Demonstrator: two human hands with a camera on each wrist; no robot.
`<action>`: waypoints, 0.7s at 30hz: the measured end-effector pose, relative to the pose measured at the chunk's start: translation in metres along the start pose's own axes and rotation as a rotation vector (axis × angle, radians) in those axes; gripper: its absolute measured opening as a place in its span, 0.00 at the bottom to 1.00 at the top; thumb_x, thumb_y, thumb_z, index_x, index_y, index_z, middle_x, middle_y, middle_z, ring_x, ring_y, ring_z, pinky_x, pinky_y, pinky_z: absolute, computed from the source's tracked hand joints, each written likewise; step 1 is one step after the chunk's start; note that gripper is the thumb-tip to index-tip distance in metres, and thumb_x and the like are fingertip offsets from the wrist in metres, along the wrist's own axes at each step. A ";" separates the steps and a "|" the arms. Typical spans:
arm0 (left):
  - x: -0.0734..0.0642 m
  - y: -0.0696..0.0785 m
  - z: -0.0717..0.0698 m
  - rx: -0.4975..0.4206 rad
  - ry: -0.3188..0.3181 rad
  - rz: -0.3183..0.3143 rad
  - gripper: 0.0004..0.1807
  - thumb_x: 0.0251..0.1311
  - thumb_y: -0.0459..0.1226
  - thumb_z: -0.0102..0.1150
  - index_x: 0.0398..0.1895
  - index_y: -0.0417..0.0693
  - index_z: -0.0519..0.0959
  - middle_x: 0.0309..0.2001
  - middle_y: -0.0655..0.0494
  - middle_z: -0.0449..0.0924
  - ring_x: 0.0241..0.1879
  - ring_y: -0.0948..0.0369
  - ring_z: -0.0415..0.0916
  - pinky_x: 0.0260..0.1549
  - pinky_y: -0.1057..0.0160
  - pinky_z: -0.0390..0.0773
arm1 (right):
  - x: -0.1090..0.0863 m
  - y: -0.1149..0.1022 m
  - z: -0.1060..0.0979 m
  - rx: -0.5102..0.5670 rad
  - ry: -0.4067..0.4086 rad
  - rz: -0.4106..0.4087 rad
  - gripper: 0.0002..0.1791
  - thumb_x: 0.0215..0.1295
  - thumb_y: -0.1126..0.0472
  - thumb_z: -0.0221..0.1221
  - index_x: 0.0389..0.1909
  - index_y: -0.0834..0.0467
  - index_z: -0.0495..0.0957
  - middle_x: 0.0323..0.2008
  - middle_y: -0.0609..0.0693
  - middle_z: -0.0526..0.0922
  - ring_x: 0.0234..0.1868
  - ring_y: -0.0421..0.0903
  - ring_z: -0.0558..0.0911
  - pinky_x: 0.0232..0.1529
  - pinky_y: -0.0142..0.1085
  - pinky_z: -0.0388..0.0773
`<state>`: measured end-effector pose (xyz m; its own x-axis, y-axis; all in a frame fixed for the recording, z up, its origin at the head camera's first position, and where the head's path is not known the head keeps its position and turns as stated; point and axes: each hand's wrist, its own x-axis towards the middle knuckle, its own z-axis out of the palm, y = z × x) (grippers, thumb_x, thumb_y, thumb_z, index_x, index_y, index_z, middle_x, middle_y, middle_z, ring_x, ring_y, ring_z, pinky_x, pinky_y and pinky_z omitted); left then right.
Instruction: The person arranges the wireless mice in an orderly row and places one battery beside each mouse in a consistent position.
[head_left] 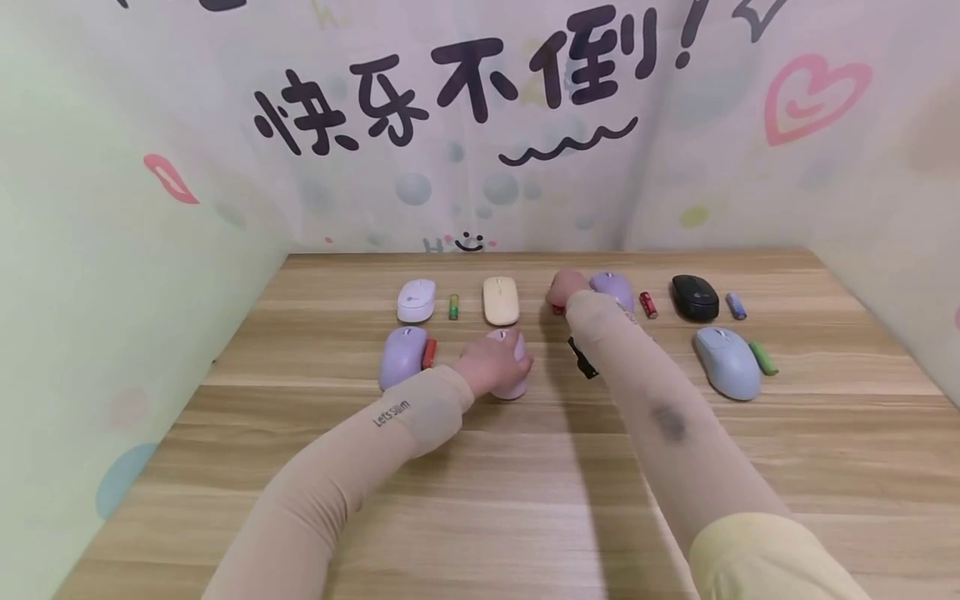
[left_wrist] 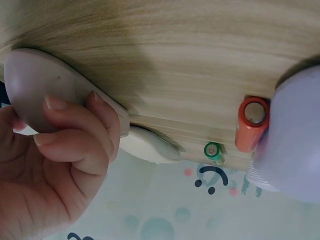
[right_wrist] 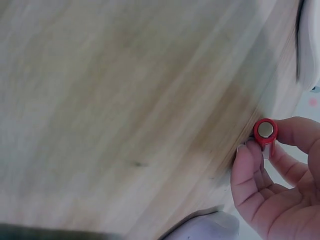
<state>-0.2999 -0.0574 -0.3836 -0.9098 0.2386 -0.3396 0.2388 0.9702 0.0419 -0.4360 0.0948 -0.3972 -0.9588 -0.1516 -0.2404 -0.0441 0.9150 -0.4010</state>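
Observation:
My left hand [head_left: 489, 367] grips a pale pinkish-purple mouse [head_left: 513, 390] in the front row, its fingers bent over the near side. In the left wrist view the fingertips lie against the mouse's smooth shell [left_wrist: 40, 82], and most of the thumb is hidden. Further back, my right hand [head_left: 567, 287] pinches a red battery [right_wrist: 265, 129] between thumb and fingers, low over the wooden table [right_wrist: 125, 100]. Just right of that hand lies a purple mouse [head_left: 612, 287], partly covered by the right forearm. A cream mouse [head_left: 500, 301] lies behind my left hand.
At left are a white mouse [head_left: 416, 301], a green battery [head_left: 453, 307], a purple mouse [head_left: 402, 357] and an orange-red battery [head_left: 429, 353]. Rightward lie a dark red battery [head_left: 648, 305], black mouse [head_left: 695, 297], blue battery [head_left: 736, 306], light blue mouse [head_left: 727, 363] and green battery [head_left: 763, 357].

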 end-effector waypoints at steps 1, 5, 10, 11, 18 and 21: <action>0.000 0.000 0.000 0.004 -0.001 0.001 0.35 0.66 0.57 0.31 0.71 0.51 0.49 0.63 0.46 0.66 0.58 0.50 0.67 0.45 0.55 0.74 | 0.001 0.000 0.001 -0.020 0.006 -0.002 0.11 0.49 0.68 0.50 0.11 0.58 0.72 0.12 0.47 0.71 0.18 0.43 0.71 0.22 0.30 0.67; -0.001 -0.001 -0.001 0.026 -0.010 0.016 0.35 0.67 0.57 0.30 0.72 0.51 0.48 0.64 0.48 0.64 0.58 0.52 0.68 0.46 0.56 0.74 | 0.004 0.000 0.003 -0.048 -0.007 0.015 0.09 0.48 0.66 0.50 0.12 0.57 0.71 0.13 0.47 0.71 0.20 0.43 0.70 0.21 0.30 0.66; 0.000 0.001 -0.003 0.046 -0.023 0.031 0.35 0.67 0.57 0.28 0.72 0.51 0.47 0.66 0.50 0.60 0.57 0.53 0.68 0.47 0.57 0.74 | 0.000 0.003 -0.009 -0.091 -0.075 0.020 0.16 0.59 0.56 0.51 0.15 0.58 0.75 0.18 0.50 0.75 0.19 0.43 0.70 0.23 0.32 0.67; 0.000 0.001 -0.003 0.052 -0.024 0.034 0.34 0.67 0.57 0.28 0.72 0.51 0.48 0.67 0.51 0.60 0.57 0.54 0.69 0.46 0.57 0.74 | -0.005 0.001 -0.014 -0.108 -0.087 0.006 0.18 0.62 0.54 0.50 0.19 0.60 0.77 0.22 0.53 0.77 0.20 0.43 0.70 0.24 0.33 0.68; 0.000 0.000 -0.002 0.023 -0.026 0.025 0.35 0.67 0.57 0.29 0.72 0.51 0.47 0.66 0.50 0.61 0.57 0.52 0.69 0.46 0.58 0.74 | -0.077 -0.020 -0.060 -0.196 0.026 -0.287 0.26 0.65 0.58 0.51 0.59 0.69 0.64 0.55 0.66 0.71 0.43 0.57 0.78 0.45 0.45 0.74; -0.001 -0.001 -0.001 0.001 -0.025 0.007 0.35 0.66 0.58 0.30 0.72 0.52 0.47 0.66 0.49 0.62 0.56 0.52 0.69 0.45 0.58 0.74 | -0.120 -0.016 -0.074 -0.240 0.077 -0.457 0.20 0.63 0.61 0.52 0.53 0.69 0.70 0.50 0.65 0.76 0.49 0.58 0.76 0.51 0.49 0.71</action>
<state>-0.2996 -0.0585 -0.3823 -0.8995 0.2439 -0.3626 0.2450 0.9685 0.0437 -0.3406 0.1266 -0.2966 -0.8442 -0.5357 -0.0191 -0.5173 0.8234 -0.2333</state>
